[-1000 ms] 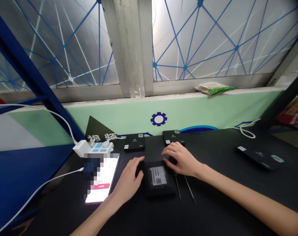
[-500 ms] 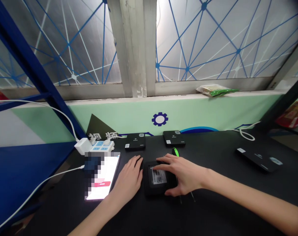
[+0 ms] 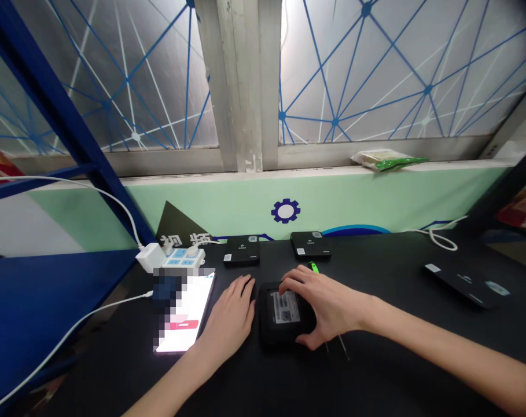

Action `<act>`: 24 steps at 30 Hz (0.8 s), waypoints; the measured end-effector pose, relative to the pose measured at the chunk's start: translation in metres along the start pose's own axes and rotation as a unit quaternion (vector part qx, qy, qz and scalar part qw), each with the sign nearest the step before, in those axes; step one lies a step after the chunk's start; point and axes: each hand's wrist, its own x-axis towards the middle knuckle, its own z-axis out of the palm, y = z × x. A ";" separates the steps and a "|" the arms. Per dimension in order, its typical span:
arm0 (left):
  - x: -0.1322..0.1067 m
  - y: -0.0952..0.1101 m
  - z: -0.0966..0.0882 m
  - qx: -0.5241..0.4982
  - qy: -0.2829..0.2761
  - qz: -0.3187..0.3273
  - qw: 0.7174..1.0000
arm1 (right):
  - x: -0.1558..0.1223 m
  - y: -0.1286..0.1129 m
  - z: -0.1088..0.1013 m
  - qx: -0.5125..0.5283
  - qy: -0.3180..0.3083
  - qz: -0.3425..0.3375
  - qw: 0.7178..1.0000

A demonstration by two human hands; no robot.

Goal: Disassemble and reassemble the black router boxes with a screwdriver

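A black box [image 3: 267, 333] with a white printed label lies on the dark table in front of me. My right hand [image 3: 319, 304] arches over its right side, fingers bent at the far part and thumb by the near right edge. Left of the box, my left hand [image 3: 232, 307] lies flat, palm down, with nothing in it. A tool with a green and black handle [image 3: 313, 267] shows partly beyond my right hand. Two thin metal shafts [image 3: 343, 347] stick out on the near side; my hand hides whatever links them to the handle.
A lit tablet [image 3: 188, 313], partly pixelated, lies at left near a white power strip [image 3: 183, 258] with a charger [image 3: 151, 258]. Flat black boxes stand at the back left [image 3: 242, 251], back middle [image 3: 310, 245] and right [image 3: 462, 285]. A white cable [image 3: 442, 238] lies back right.
My right fingers have curled more and drawn back from the label toward the box's far part. My left hand stays in place. The view has shifted slightly.
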 end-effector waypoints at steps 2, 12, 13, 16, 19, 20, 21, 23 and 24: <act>0.001 0.004 -0.004 0.017 0.000 -0.010 1.000 | -0.001 0.004 -0.004 0.009 0.019 0.004 1.000; -0.001 0.019 -0.022 0.011 -0.098 -0.083 0.992 | 0.034 0.054 -0.001 0.018 0.107 0.028 0.994; -0.001 0.019 -0.021 0.001 -0.099 -0.073 0.992 | 0.041 0.057 0.002 0.017 0.110 0.023 0.993; -0.001 0.018 -0.019 -0.007 -0.103 -0.044 0.994 | 0.064 0.065 0.011 0.010 0.112 0.003 0.994; -0.001 0.017 -0.018 -0.001 -0.107 -0.032 0.994 | 0.083 0.072 0.020 0.010 0.110 -0.019 0.994; -0.001 0.016 -0.018 -0.001 -0.110 -0.033 0.993 | 0.088 0.074 0.023 0.012 0.114 -0.027 0.993; -0.001 0.016 -0.018 -0.002 -0.110 -0.034 0.993 | 0.093 0.076 0.026 0.013 0.119 -0.036 0.992; -0.001 0.016 -0.019 -0.004 -0.110 -0.035 0.993 | 0.098 0.079 0.030 0.018 0.129 -0.050 0.990; -0.001 0.016 -0.020 -0.006 -0.111 -0.035 0.993 | 0.099 0.081 0.031 0.021 0.130 -0.056 0.990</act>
